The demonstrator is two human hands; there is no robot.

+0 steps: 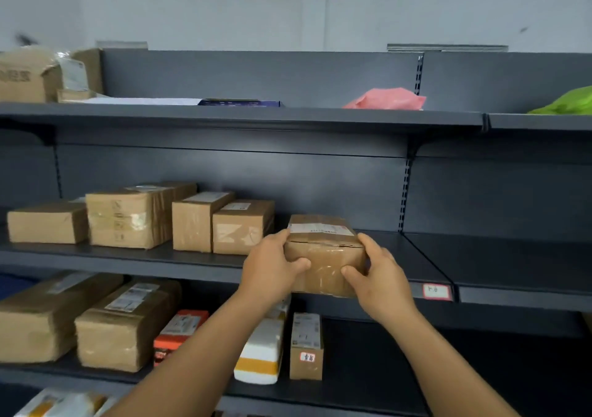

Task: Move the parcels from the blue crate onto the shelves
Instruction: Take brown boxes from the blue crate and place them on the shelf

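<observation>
A taped brown cardboard parcel (323, 250) with a white label on top sits at the front of the middle shelf (400, 256), just right of a row of boxes. My left hand (272, 266) grips its left side, thumb across the front face. On the right side, my right hand (374, 272) grips it the same way. The parcel's front edge overhangs the shelf lip slightly. The blue crate is out of view.
Several brown boxes (141, 218) line the middle shelf to the left. The lower shelf holds large boxes (121, 327), an orange pack, a white-and-yellow parcel (261, 352) and a small carton (306, 346). Pink (384, 99) and green bags lie on the top shelf. Bare shelf extends right.
</observation>
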